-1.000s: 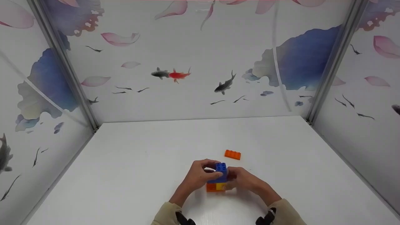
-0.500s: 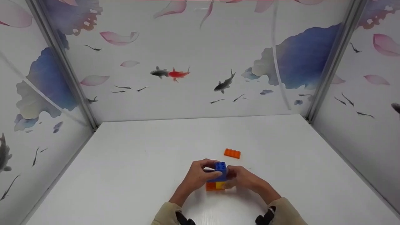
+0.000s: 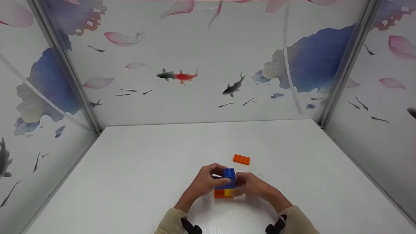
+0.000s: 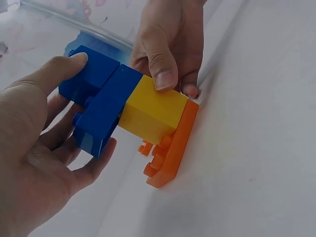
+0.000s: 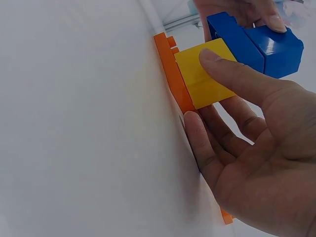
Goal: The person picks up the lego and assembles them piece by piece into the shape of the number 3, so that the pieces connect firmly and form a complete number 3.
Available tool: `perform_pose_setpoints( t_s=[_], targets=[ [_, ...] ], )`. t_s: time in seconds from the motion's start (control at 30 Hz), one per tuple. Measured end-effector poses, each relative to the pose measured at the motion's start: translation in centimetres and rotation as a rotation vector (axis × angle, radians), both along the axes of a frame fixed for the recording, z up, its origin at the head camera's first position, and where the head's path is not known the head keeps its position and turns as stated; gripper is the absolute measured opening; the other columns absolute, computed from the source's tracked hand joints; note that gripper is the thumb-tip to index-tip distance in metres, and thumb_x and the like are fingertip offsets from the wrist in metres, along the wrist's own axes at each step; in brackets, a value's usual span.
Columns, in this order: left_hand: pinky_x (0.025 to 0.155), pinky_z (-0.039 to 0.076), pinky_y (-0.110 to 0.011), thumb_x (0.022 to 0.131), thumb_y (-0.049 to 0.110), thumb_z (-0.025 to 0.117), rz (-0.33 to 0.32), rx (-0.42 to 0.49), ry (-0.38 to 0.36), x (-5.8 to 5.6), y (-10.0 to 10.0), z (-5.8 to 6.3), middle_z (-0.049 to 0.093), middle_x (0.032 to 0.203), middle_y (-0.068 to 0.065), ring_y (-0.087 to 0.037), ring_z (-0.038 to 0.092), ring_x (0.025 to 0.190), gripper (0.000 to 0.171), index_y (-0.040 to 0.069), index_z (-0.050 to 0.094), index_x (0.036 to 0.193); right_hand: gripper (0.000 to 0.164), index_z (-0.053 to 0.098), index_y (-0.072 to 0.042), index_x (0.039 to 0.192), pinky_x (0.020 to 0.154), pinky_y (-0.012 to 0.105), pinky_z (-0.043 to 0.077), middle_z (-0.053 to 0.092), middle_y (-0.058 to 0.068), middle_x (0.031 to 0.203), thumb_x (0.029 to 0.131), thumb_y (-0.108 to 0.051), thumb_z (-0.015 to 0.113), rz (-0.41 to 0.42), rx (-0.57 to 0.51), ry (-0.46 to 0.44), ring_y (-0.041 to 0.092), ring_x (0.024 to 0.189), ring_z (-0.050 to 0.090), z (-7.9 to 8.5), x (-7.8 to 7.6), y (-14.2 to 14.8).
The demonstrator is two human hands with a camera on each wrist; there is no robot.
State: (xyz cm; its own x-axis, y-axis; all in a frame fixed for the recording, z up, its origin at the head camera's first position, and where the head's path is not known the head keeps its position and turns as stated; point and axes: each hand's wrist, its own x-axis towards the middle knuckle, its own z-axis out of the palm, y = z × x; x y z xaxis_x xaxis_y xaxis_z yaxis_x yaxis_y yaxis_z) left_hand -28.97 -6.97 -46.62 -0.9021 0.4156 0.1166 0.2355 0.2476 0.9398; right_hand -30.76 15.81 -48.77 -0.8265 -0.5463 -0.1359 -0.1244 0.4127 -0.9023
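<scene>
The hands (image 3: 204, 182) grip an upright brick stack (image 4: 138, 106), blue end (image 3: 231, 176) up, orange base (image 4: 174, 158) running lengthwise left to right.

Bright colours popping against white

Two blocks (image 4: 103, 101) are showing blue, the cube (image 4: 155, 106) yellow, the base brick (image 4: 177, 150) orange. A loose brick (image 3: 241, 159) is also showing orange. The desk (image 3: 146, 162) and walls (image 3: 201, 48) are showing white, the walls carrying pink petals (image 3: 118, 39), blue-grey blotches (image 3: 315, 61), red and dark fish (image 3: 186, 76).
</scene>
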Motion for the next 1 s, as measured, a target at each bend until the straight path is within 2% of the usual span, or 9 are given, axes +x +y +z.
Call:
perform_pose_setpoints(
  t_s=[0.27, 0.4, 0.53, 0.8, 1.0],
  targets=[
    [0.099, 0.056, -0.044, 0.088, 0.040, 0.076, -0.004, -0.098, 0.003, -0.1, -0.9, -0.8, 0.063, 0.132, -0.010, -0.026, 0.061, 0.118, 0.054, 0.013, 0.061, 0.132, 0.033, 0.065, -0.009, 0.115, 0.092, 0.040, 0.060, 0.070, 0.007, 0.118, 0.086, -0.016, 0.079, -0.044, 0.004, 0.016, 0.021, 0.101, 0.064, -0.4, 0.1, -0.3],
    [0.103, 0.053, -0.049, 0.090, 0.036, 0.075, -0.045, -0.118, -0.002, -0.5, -1.6, -1.1, 0.061, 0.137, -0.011, -0.031, 0.060, 0.123, 0.051, 0.013, 0.061, 0.133, 0.030, 0.065, -0.008, 0.113, 0.087, 0.037, 0.060, 0.070, 0.008, 0.117, 0.086, -0.014, 0.078, -0.051, -0.011, 0.019, 0.021, 0.099, 0.063, -0.4, 0.1, -0.3],
    [0.105, 0.050, -0.053, 0.090, 0.031, 0.074, -0.084, -0.130, -0.025, -0.8, -2.4, -1.2, 0.059, 0.140, -0.010, -0.033, 0.057, 0.127, 0.049, 0.018, 0.061, 0.135, 0.032, 0.065, -0.008, 0.115, 0.087, 0.036, 0.060, 0.070, 0.007, 0.117, 0.087, -0.015, 0.078, -0.051, -0.013, 0.017, 0.021, 0.100, 0.062, -0.3, 0.0, -0.2],
    [0.106, 0.051, -0.049, 0.090, 0.030, 0.073, -0.095, -0.081, -0.111, -1.1, -3.6, -1.8, 0.061, 0.138, -0.010, -0.031, 0.061, 0.125, 0.049, 0.013, 0.062, 0.135, 0.031, 0.063, -0.008, 0.113, 0.088, 0.035, 0.059, 0.070, 0.007, 0.118, 0.087, -0.016, 0.078, -0.065, -0.016, -0.003, 0.022, 0.102, 0.062, -0.3, 0.1, -0.2],
    [0.101, 0.055, -0.043, 0.088, 0.036, 0.076, -0.097, -0.070, -0.183, -1.3, -4.0, -2.2, 0.065, 0.133, -0.005, -0.026, 0.065, 0.120, 0.044, 0.018, 0.067, 0.127, 0.029, 0.063, -0.005, 0.110, 0.082, 0.033, 0.058, 0.071, 0.008, 0.112, 0.086, -0.014, 0.078, -0.057, -0.050, -0.001, 0.021, 0.097, 0.062, -0.2, 0.2, -0.1]
  ],
)
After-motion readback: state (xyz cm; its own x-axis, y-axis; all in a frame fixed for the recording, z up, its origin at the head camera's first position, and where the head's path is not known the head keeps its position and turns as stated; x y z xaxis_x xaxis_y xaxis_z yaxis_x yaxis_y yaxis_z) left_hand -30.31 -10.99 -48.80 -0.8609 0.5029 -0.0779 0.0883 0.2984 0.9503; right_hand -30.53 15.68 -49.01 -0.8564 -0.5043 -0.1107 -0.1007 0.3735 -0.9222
